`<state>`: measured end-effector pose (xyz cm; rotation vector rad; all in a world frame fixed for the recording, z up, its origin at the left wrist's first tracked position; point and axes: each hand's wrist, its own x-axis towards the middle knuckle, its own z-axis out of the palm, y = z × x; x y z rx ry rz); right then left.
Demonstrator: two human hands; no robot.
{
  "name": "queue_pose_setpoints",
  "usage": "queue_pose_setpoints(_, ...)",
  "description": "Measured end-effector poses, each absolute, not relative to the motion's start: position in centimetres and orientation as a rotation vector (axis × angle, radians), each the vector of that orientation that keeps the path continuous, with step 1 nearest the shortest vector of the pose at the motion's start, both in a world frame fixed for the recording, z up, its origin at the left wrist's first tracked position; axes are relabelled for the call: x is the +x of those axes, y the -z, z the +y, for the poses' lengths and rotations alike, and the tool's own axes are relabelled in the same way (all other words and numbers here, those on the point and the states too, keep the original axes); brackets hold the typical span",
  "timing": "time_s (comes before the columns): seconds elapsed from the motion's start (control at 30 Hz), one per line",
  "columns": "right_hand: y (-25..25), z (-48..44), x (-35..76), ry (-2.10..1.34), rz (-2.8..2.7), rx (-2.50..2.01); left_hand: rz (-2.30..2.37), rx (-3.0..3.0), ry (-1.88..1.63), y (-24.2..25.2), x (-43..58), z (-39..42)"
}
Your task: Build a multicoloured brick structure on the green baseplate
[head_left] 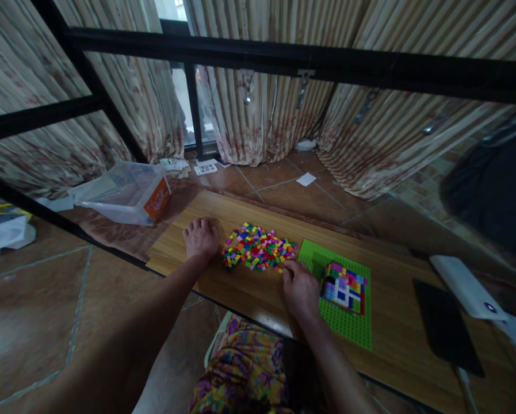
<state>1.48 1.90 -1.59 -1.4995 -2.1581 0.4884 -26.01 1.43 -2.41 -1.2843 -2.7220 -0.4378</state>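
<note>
Loose toy bricks [260,248] in many colours lie heaped on the wooden table. My left hand [201,238] rests on the tabletop just left of the heap, its fingers apart and slightly bent, holding nothing. At the heap's near right edge is my right hand [299,287], thumb and fingers drawn together; whatever is between the fingertips is too small to tell. Right of that hand lies a green studded baseplate [348,333]. A low block built of multicoloured bricks [344,287] stands on it, with white and blue bricks near the middle of its top.
Farther right on the table [391,310] are a dark flat tablet-like object [447,328] and a white elongated device [467,287]. A clear plastic bin [123,192] with an orange label stands beyond the table's left end. A black metal frame [258,52] crosses in front of the curtains.
</note>
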Motion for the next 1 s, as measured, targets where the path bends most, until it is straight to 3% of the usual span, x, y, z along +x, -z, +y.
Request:
queue_pose_setpoints(0.37, 0.8, 3.5, 1.1, -0.389, -2.263, -1.711, -2.717, -1.278, 0.410, 2.6, -26.0, 1.5)
queue_pose_setpoints(1.0, 0.8, 3.1, 1.7, -0.534, -2.374, -1.422, -2.712, -1.272, 0.416, 2.8, -26.1, 1.5)
